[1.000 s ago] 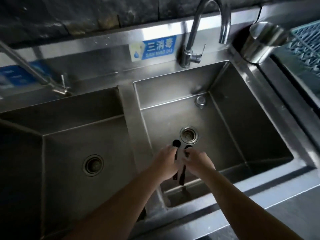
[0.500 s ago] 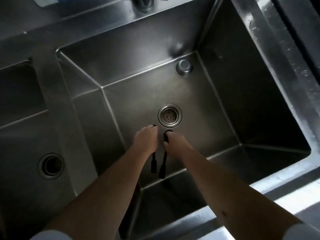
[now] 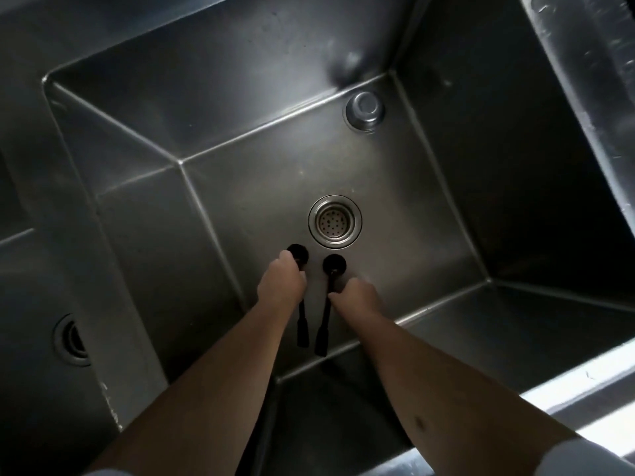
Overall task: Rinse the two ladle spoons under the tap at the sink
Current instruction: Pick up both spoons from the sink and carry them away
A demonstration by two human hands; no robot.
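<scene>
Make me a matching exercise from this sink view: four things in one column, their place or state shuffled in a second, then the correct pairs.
Things:
1. left hand
2. right hand
3. drain strainer
4. round metal cap

Places or states:
A. at the basin's far edge, where floor meets back wall
B. holds the ladle spoon whose whole round bowl shows
C. in the basin floor, just beyond both spoon bowls
D. holds the ladle spoon whose bowl it partly covers

Pairs: 1-D, 2-B, 3-C, 4-A

ladles side by side in sink, before drain
</scene>
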